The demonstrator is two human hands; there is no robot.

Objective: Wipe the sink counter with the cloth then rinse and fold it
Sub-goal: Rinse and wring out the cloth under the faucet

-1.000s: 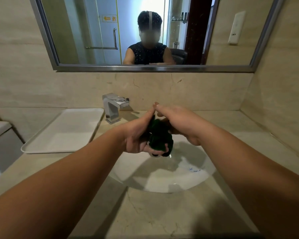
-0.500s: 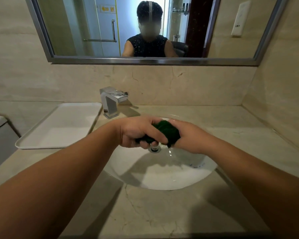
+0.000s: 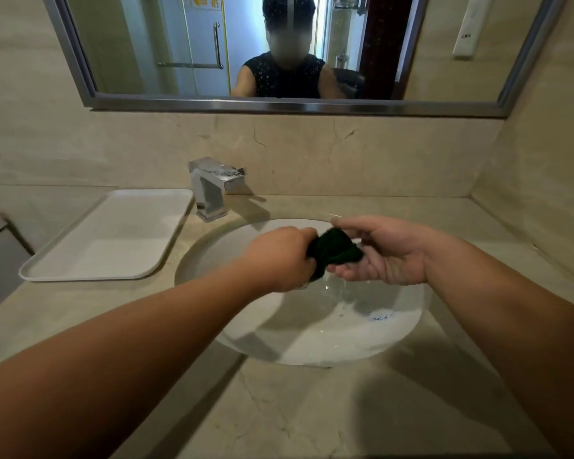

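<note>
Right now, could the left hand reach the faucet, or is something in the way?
Probably yes. The faucet stands just beyond the left hand, with nothing standing between them. But that hand grips the cloth, so it would have to carry or release it.

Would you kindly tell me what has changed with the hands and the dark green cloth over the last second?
The left hand has rolled knuckles-up, fisted on one end of the bunched dark green cloth; the right hand has turned palm-up, curled round the other end, so the cloth lies sideways instead of upright. Neither grip was released. The round white basin, chrome tap and white rectangular tray stayed put.
</note>
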